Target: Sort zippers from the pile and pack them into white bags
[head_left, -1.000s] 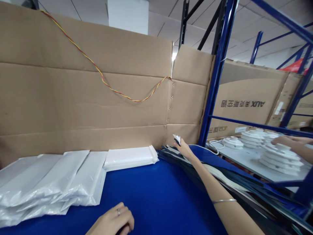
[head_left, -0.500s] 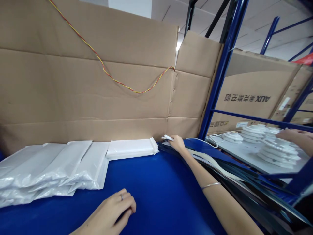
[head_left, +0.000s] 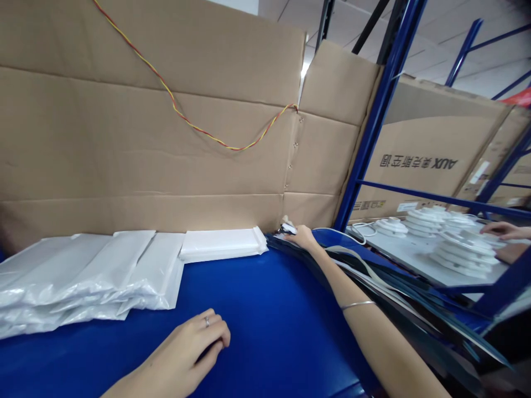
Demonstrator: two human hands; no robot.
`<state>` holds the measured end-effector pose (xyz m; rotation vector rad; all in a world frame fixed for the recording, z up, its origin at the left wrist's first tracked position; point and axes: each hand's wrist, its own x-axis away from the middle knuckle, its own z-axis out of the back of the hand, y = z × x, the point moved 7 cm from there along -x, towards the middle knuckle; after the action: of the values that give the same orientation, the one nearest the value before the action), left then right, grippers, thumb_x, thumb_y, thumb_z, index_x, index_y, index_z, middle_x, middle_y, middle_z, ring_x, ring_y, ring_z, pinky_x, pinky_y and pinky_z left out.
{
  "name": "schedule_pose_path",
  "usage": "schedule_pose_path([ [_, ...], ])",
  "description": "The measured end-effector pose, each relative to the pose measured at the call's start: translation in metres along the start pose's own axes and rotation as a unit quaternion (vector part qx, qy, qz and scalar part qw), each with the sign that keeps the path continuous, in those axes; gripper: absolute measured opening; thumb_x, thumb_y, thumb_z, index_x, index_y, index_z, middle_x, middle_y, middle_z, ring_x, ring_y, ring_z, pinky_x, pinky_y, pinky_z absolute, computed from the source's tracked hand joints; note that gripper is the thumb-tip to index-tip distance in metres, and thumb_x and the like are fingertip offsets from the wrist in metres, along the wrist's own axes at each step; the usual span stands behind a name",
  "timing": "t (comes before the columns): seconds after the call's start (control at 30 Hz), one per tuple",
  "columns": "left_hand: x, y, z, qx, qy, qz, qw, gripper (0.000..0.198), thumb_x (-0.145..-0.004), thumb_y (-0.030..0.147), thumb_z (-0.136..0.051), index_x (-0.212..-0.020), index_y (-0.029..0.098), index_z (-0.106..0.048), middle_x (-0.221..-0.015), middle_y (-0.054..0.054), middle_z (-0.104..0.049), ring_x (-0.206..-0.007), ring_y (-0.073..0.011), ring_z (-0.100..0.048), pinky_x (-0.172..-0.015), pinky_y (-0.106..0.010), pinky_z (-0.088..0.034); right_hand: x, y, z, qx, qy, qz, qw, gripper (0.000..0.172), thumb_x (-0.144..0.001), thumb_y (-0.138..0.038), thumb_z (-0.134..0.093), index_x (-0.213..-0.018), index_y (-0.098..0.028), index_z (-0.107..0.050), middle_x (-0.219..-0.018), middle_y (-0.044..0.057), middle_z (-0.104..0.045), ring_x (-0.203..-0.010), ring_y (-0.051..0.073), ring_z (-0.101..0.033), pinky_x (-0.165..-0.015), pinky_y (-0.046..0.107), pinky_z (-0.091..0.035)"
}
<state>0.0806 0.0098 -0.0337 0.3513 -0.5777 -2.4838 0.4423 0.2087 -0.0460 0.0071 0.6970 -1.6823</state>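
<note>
Resting on the blue table (head_left: pixel 265 326), left hand (head_left: pixel 188 342), loosely curled and empty. Just beside it, white plastic-wrapped packs (head_left: pixel 95 271). Farther off, right hand (head_left: pixel 302 237), narrow, pinching a small white scrap (head_left: pixel 288 228) atop a pile of dark strips (head_left: pixel 398 287). Beyond, a cardboard wall (head_left: pixel 145 138); far right, a co-worker's hand (head_left: pixel 495 229) near stacked white discs (head_left: pixel 464 251) on a shelf (head_left: pixel 415 260).

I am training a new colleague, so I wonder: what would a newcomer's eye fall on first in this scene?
The blue work surface fills the lower middle, with white plastic-wrapped packs lying along its left side. Behind them rises a brown cardboard wall crossed by a red-and-yellow wire. At right, the person's right hand reaches a pile of dark strips, beside stacks of white round parts.
</note>
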Motion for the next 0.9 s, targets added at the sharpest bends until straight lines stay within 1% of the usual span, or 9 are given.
schedule_pose_path([
  [0.13, 0.000, 0.004, 0.002, 0.000, 0.004, -0.007, 1.000, 0.023, -0.088, 0.009, -0.033, -0.090, 0.023, -0.052, -0.091, 0.001, -0.057, -0.085, -0.0116, -0.054, -0.079, -0.025, -0.043, 0.002, -0.011, -0.005, 0.013, -0.022, 0.022, 0.999, 0.021, -0.065, -0.033, -0.070, -0.066, -0.012, -0.066, -0.063, 0.006, -0.064, -0.057, 0.016, -0.056, -0.050, 0.022, -0.028],
  [0.3, 0.001, 0.007, 0.004, 0.000, 0.007, -0.009, 1.000, 0.025, -0.088, 0.010, -0.033, -0.091, 0.022, -0.054, -0.091, 0.000, -0.057, -0.085, -0.0129, -0.055, -0.079, -0.026, -0.044, 0.003, -0.012, -0.007, 0.006, -0.015, 0.014, 1.000, 0.016, -0.066, -0.027, -0.069, -0.060, -0.013, -0.064, -0.063, 0.008, -0.064, -0.060, 0.016, -0.056, -0.053, 0.023, -0.030],
  [0.37, 0.002, 0.008, 0.005, 0.002, 0.013, -0.012, 1.000, 0.025, -0.088, 0.009, -0.033, -0.091, 0.022, -0.055, -0.091, -0.001, -0.058, -0.085, -0.0136, -0.055, -0.079, -0.027, -0.045, 0.003, -0.009, -0.006, -0.012, -0.002, 0.003, 1.000, 0.015, -0.069, -0.027, -0.066, -0.064, -0.013, -0.064, -0.067, 0.008, -0.065, -0.064, 0.017, -0.058, -0.056, 0.022, -0.033],
  [0.47, 0.003, 0.009, 0.006, -0.004, 0.017, -0.013, 1.000, 0.025, -0.087, 0.008, -0.034, -0.090, 0.022, -0.055, -0.091, -0.001, -0.058, -0.087, -0.0146, -0.054, -0.080, -0.028, -0.045, 0.003, 0.000, -0.002, -0.050, 0.028, -0.023, 0.998, 0.017, -0.077, -0.029, -0.057, -0.079, -0.014, -0.065, -0.075, 0.007, -0.066, -0.070, 0.018, -0.058, -0.059, 0.022, -0.037],
  [0.57, 0.004, 0.009, 0.005, -0.008, 0.012, -0.012, 1.000, 0.025, -0.087, 0.009, -0.033, -0.090, 0.022, -0.055, -0.092, 0.000, -0.058, -0.088, -0.0143, -0.054, -0.081, -0.028, -0.044, 0.005, 0.009, 0.002, -0.091, 0.048, -0.044, 0.994, 0.024, -0.082, -0.032, -0.052, -0.092, -0.014, -0.062, -0.073, 0.005, -0.065, -0.067, 0.017, -0.058, -0.058, 0.022, -0.040],
  [0.67, 0.003, 0.010, 0.005, -0.004, 0.009, -0.012, 1.000, 0.025, -0.088, 0.009, -0.034, -0.090, 0.022, -0.055, -0.092, 0.000, -0.058, -0.086, -0.0135, -0.056, -0.081, -0.027, -0.045, 0.008, 0.014, -0.001, -0.118, 0.045, -0.058, 0.990, 0.027, -0.077, -0.036, -0.058, -0.091, -0.013, -0.063, -0.067, 0.003, -0.063, -0.062, 0.016, -0.057, -0.056, 0.023, -0.041],
  [0.8, 0.003, 0.011, 0.005, 0.002, 0.018, -0.017, 1.000, 0.025, -0.088, 0.010, -0.033, -0.090, 0.022, -0.055, -0.091, 0.000, -0.058, -0.085, -0.0138, -0.056, -0.080, -0.028, -0.045, 0.005, 0.017, -0.011, -0.123, 0.030, -0.080, 0.989, 0.022, -0.061, -0.032, -0.072, -0.071, -0.012, -0.066, -0.058, 0.003, -0.060, -0.063, 0.019, -0.059, -0.055, 0.023, -0.038],
  [0.9, 0.003, 0.010, 0.004, -0.002, 0.014, -0.017, 1.000, 0.025, -0.088, 0.009, -0.033, -0.090, 0.022, -0.054, -0.092, -0.001, -0.058, -0.086, -0.0137, -0.056, -0.081, -0.028, -0.045, 0.001, 0.019, -0.016, -0.128, 0.034, -0.092, 0.987, 0.019, -0.056, -0.027, -0.074, -0.059, -0.012, -0.064, -0.054, 0.005, -0.059, -0.065, 0.021, -0.059, -0.055, 0.024, -0.036],
])
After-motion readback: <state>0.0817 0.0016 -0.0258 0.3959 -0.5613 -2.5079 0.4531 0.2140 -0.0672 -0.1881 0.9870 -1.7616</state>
